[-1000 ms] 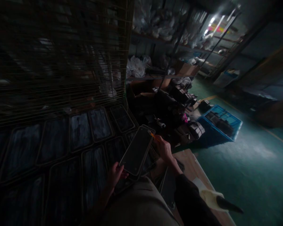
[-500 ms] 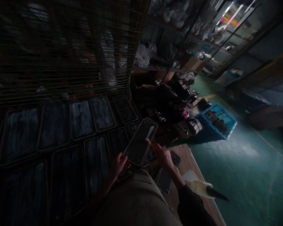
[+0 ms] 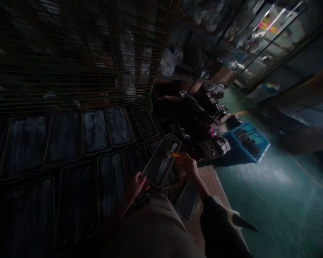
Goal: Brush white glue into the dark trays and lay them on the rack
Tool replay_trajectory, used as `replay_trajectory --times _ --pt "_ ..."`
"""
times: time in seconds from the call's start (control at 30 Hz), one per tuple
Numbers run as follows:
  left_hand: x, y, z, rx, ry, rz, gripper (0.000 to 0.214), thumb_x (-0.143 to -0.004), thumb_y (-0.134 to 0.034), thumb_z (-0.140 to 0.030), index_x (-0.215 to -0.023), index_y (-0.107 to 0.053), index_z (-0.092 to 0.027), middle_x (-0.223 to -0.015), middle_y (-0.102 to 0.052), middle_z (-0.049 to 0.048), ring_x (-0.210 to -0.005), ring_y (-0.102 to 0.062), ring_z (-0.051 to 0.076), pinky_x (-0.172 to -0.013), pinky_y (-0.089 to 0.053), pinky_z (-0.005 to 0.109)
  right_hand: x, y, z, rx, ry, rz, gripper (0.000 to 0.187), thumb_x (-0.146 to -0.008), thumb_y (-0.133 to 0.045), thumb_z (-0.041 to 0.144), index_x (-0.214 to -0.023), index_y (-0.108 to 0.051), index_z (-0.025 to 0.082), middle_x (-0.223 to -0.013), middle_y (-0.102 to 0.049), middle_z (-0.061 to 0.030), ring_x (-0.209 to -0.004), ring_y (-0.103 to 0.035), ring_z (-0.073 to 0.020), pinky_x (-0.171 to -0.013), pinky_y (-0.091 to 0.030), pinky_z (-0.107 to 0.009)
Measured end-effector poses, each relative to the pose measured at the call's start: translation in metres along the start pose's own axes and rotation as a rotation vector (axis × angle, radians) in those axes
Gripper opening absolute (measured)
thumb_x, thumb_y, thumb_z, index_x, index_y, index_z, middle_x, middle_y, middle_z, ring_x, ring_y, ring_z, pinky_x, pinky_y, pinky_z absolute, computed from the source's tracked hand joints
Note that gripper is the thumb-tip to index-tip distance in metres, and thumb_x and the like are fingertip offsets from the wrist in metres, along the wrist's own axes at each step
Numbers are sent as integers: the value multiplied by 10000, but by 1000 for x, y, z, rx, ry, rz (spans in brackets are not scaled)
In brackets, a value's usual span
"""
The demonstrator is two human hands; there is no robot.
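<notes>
My left hand [image 3: 137, 184] grips the lower left edge of a dark rectangular panel [image 3: 156, 163] with rounded corners and a pale rim. The panel is tilted in front of me. In my right hand [image 3: 187, 165] is a small brush [image 3: 174, 154] with an orange handle, its tip against the panel's right side. Whitish wet-looking streaks run along that side. Beneath my right forearm, another dark panel [image 3: 187, 200] lies on a wooden board [image 3: 211, 179]. A pale bottle with a black pointed nozzle [image 3: 243, 221] lies there too, partly hidden by my sleeve.
Rows of similar panels [image 3: 95, 130], several streaked white, cover the surface at left, below a wire rack [image 3: 148, 89]. A blue crate [image 3: 247, 143] with dark pieces stands on the green floor [image 3: 280, 200]. Plastic bags [image 3: 171, 61] and boxes fill shelves behind.
The brush has moved over the panel, and the white streak now reaches further down its right side. My right forearm has shifted slightly left. My left hand keeps its hold.
</notes>
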State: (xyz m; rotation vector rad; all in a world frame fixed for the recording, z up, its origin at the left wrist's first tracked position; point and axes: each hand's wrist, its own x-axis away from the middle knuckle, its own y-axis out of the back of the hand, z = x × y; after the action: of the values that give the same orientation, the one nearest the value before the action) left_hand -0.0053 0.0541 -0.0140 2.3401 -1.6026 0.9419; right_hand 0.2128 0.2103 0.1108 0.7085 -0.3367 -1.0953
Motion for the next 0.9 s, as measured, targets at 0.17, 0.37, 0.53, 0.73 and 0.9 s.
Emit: replay_trajectory --times 0.17,0.37,0.53,0.73,0.9 --pt "-1 -1 2 39 15 -10 438 -675 -700 -400 -969 -430 -219 -568 -657 -37 -480 -673 221 -417 -516 264 -48 -1 -7 183 53 -162 317 -950 -411 306 -1174 -593 176 -826 -708 -38 -725 -667 -171 -642 -478 -233" --pt "-1 -1 3 55 52 -28 414 -703 -697 -371 -988 -437 -221 -561 -645 -56 -476 -672 204 -418 -506 243 -54 -24 10 227 115 -63 315 -954 -400 295 -1162 -604 173 -853 -705 -49 -745 -665 -172 -641 -460 -222" --pt "-1 1 4 91 37 -10 509 -660 -727 -443 -999 -428 -208 -579 -649 -49 -473 -667 204 -424 -523 263 -26 -28 25 98 115 181 297 -966 -399 299 -1165 -592 189 -794 -702 -24 -712 -675 -155 -638 -477 -211" --pt "-2 4 5 62 -5 53 451 -675 -708 -485 -912 -434 -217 -585 -648 -38 -491 -670 198 -428 -523 259 -45 -23 27 156 69 5 305 -966 -408 314 -1165 -596 180 -803 -706 -37 -732 -671 -165 -633 -470 -218" --pt "-2 5 6 56 8 60 447 -687 -695 -468 -943 -427 -217 -588 -649 -37 -493 -672 206 -427 -518 261 -31 -39 27 245 115 79 308 -968 -394 296 -1170 -599 184 -816 -694 -39 -712 -648 -153 -622 -450 -208"
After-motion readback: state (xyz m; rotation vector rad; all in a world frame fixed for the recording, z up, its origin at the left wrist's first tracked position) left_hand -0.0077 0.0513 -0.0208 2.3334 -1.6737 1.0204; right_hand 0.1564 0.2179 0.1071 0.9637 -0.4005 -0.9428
